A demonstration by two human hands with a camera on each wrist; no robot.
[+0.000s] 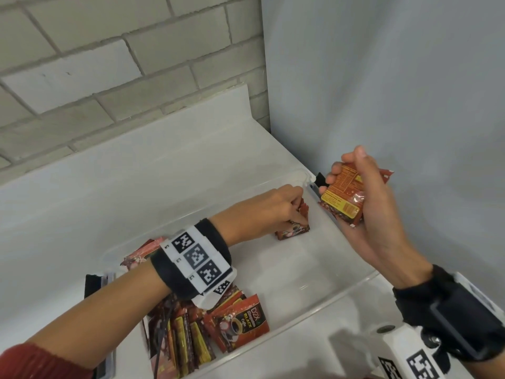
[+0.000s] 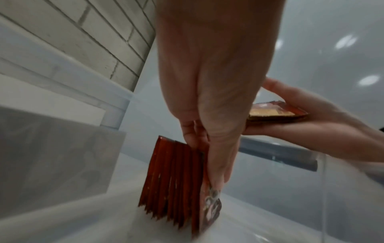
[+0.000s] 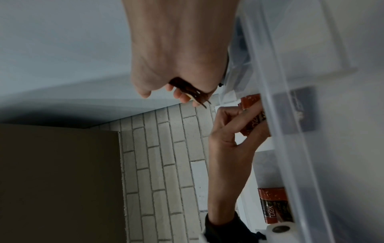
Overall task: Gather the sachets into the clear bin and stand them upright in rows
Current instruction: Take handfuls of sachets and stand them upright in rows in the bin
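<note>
A clear bin (image 1: 352,289) sits on a white counter. Inside it, near the far end, my left hand (image 1: 284,206) holds a small row of red sachets (image 1: 293,228) standing upright on the bin floor; the left wrist view shows fingers (image 2: 216,164) pressed against the row of red sachets (image 2: 174,180). My right hand (image 1: 363,192) hovers above the bin's far right corner, gripping a stack of red and yellow sachets (image 1: 341,198). A loose pile of sachets (image 1: 207,329) lies in the bin's near left end, partly hidden under my left wrist.
A brick wall (image 1: 109,64) runs behind the counter and a plain grey wall (image 1: 396,77) closes the right side. Black latches (image 1: 93,285) sit on the bin's ends. White counter (image 1: 82,209) surrounds the bin.
</note>
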